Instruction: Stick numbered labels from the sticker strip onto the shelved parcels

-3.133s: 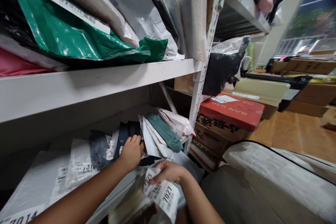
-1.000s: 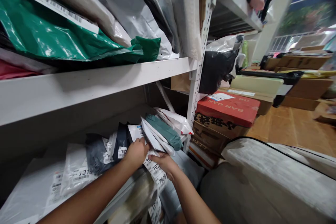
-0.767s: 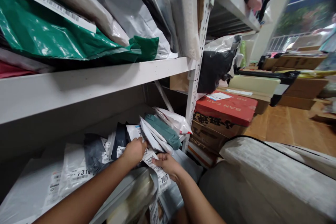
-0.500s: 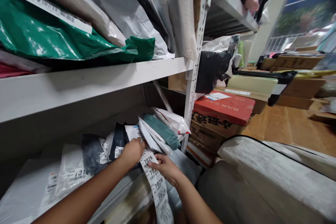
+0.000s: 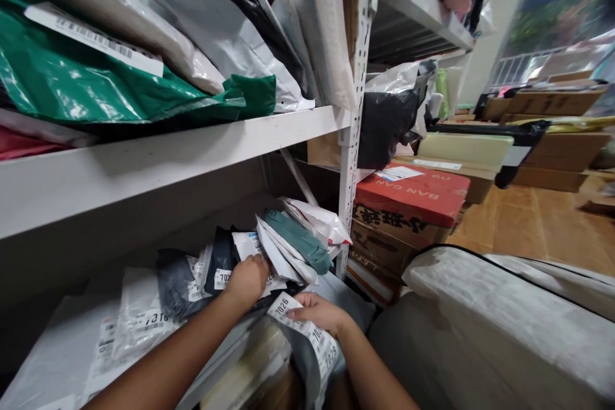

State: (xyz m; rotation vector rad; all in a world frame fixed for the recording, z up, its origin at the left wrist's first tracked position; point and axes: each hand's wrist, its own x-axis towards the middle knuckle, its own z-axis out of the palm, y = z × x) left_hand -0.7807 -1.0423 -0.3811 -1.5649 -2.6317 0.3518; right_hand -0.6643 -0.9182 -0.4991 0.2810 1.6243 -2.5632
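Observation:
My right hand point(image 5: 319, 315) pinches a strip of printed number labels point(image 5: 314, 336) between thumb and fingers. Its top label reads 7026, and the strip curls down below the hand. My left hand point(image 5: 248, 280) is closed, its fingers bent against a white mailing bag point(image 5: 247, 243) on the low shelf. A numbered label, partly hidden by the fingers, shows on that bag. To its left stand a dark mailing bag point(image 5: 221, 255) with its own number label and a clear-wrapped parcel point(image 5: 141, 307) marked with a number. White and teal mailing bags point(image 5: 298, 240) lean at its right.
Above my hands runs a white shelf beam point(image 5: 192, 170) with a green mailing bag point(image 5: 120, 93) and other parcels on it. A perforated post point(image 5: 353, 141) stands at the right, beside a red box point(image 5: 413, 192) on stacked cartons. A large wrapped bundle point(image 5: 504, 327) fills the lower right.
The label strip has come apart from the label at the white bag. My right hand has moved right and down with it. My left hand stays at the bag.

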